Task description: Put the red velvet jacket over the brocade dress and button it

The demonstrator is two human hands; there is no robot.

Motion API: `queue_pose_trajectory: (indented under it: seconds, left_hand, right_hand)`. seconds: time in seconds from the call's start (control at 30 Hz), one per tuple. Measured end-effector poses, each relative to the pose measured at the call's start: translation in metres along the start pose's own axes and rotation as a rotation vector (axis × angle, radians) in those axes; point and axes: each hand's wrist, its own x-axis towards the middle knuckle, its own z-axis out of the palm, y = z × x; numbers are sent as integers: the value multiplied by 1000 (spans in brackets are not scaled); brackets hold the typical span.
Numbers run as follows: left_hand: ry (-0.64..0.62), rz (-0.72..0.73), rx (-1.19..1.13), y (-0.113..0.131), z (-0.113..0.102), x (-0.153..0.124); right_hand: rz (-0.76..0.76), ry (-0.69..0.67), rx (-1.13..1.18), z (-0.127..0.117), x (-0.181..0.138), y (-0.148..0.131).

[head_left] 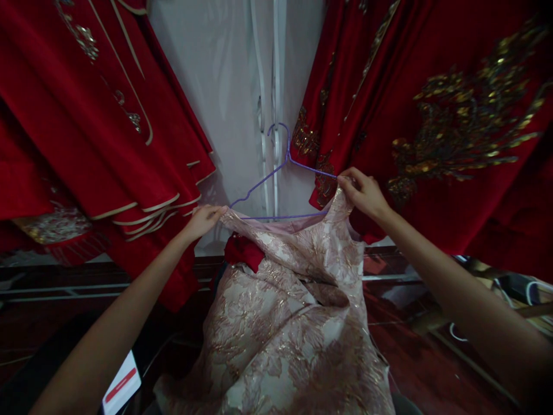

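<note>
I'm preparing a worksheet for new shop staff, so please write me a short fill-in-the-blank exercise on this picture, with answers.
1. The colour of the hanger is ____.
2. The left hand sits ____ in height than the right hand.
3. The main colour of the garments flanking the dress is ____.

Missing words: purple; lower; red.

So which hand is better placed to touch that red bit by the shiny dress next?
Probably the left hand, pinching the dress near the red bit; the right hand pinches the opposite side, farther away.
</note>
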Motion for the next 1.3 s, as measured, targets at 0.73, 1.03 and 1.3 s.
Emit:
queue_pose_trajectory:
  seconds: [0.73,1.03,1.3]
  left_hand:
    - [-69,-281,-266,-6,95,-19]
    - [-139,-63,15,3,98,-41]
    - [61,-365,-560,-12,44,-3]
  right_hand:
    - [6,-36,-81,2,2,-7]
    - [24,-45,-74,1,2,-7]
    - [2,-31,-164,1,2,-8]
